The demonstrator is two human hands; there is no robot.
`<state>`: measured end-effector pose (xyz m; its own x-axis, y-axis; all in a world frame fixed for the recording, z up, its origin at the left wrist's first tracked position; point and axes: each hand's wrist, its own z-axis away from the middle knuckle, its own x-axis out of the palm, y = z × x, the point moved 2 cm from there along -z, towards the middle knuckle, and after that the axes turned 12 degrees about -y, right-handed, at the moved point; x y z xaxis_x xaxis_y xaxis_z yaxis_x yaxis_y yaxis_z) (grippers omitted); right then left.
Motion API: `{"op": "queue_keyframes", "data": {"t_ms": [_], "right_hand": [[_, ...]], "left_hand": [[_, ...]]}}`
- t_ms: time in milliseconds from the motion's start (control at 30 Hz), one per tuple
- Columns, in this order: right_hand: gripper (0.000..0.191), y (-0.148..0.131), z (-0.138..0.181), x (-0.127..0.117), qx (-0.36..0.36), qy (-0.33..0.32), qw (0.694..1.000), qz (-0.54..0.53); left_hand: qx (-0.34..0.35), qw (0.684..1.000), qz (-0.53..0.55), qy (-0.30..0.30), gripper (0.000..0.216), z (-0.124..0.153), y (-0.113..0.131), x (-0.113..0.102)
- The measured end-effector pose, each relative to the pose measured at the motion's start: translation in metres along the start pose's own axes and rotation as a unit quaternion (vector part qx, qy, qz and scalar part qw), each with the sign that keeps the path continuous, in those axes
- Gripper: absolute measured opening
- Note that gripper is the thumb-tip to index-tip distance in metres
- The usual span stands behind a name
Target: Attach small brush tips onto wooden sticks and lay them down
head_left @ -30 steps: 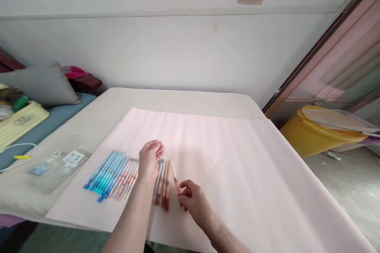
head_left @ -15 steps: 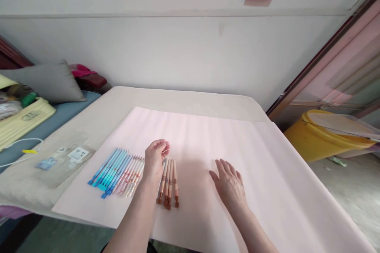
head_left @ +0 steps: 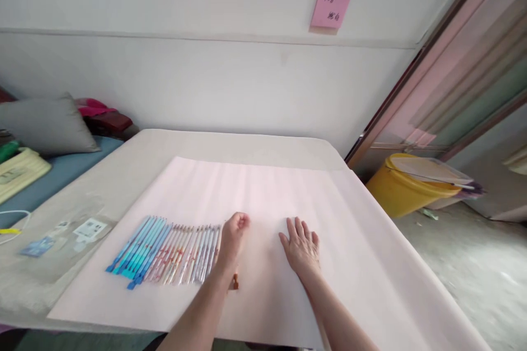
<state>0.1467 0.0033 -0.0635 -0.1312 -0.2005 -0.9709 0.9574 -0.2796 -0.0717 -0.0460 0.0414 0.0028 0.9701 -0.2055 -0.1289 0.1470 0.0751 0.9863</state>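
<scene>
Head view: left hand (head_left: 233,238), fingers loosely curled, now covers the brown pens (head_left: 234,283) ending the row of blue and pink pens (head_left: 164,249) near the counter's front edge; right hand (head_left: 302,247) (grip spread, empty) has released its pen onto the pale pink paper sheet (head_left: 349,241).

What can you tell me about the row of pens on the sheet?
The row of pens lies flat on the pale pink sheet, side by side and touching, slanted the same way. Blue ones sit at the left, white and pinkish ones with red marks in the middle. The left hand covers the right end, where one brown tip shows.
</scene>
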Motion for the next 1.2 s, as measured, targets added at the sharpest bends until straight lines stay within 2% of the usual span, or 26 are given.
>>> {"op": "queue_keyframes", "data": {"t_ms": [100, 167, 233, 300, 400, 533, 800, 967, 1067, 1200], "right_hand": [[0.059, 0.000, 0.001, -0.002, -0.001, -0.010, 1.000, -0.005], [0.058, 0.000, 0.002, -0.003, 0.001, -0.009, 1.000, -0.006], [0.058, -0.001, 0.003, -0.004, 0.003, -0.007, 1.000, -0.008], [0.058, -0.001, 0.003, -0.004, 0.004, -0.005, 1.000, -0.014], [0.057, -0.002, 0.003, -0.005, -0.006, 0.008, 1.000, -0.024], [0.056, -0.001, 0.004, -0.006, -0.013, 0.012, 0.999, -0.034], [0.052, 0.001, 0.009, -0.011, -0.037, 0.027, 0.997, -0.060], [0.053, 0.006, 0.015, -0.026, -0.077, -0.031, 0.994, -0.072], [0.049, 0.020, 0.034, -0.036, -0.121, -0.070, 0.988, -0.063], [0.042, 0.036, 0.086, -0.030, -0.154, -0.116, 0.980, -0.046]], "left_hand": [[0.067, 0.988, -0.139, -0.021, 0.037, 0.028, -0.020, 0.045], [0.109, 0.960, -0.253, -0.051, 0.049, 0.047, -0.036, 0.070], [0.113, 0.921, -0.370, -0.048, 0.053, 0.059, -0.051, 0.082], [0.101, 0.884, -0.455, -0.035, 0.055, 0.063, -0.063, 0.080], [0.079, 0.852, -0.517, -0.011, 0.057, 0.063, -0.073, 0.063], [0.090, 0.831, -0.549, -0.008, 0.056, 0.064, -0.083, 0.047], [0.125, 0.793, -0.596, 0.019, 0.052, 0.072, -0.082, 0.047], [0.120, 0.784, -0.609, 0.018, 0.051, 0.075, -0.075, 0.048], [0.110, 0.782, -0.613, 0.016, 0.051, 0.075, -0.072, 0.049], [0.104, 0.784, -0.612, 0.006, 0.051, 0.076, -0.070, 0.050]]}}
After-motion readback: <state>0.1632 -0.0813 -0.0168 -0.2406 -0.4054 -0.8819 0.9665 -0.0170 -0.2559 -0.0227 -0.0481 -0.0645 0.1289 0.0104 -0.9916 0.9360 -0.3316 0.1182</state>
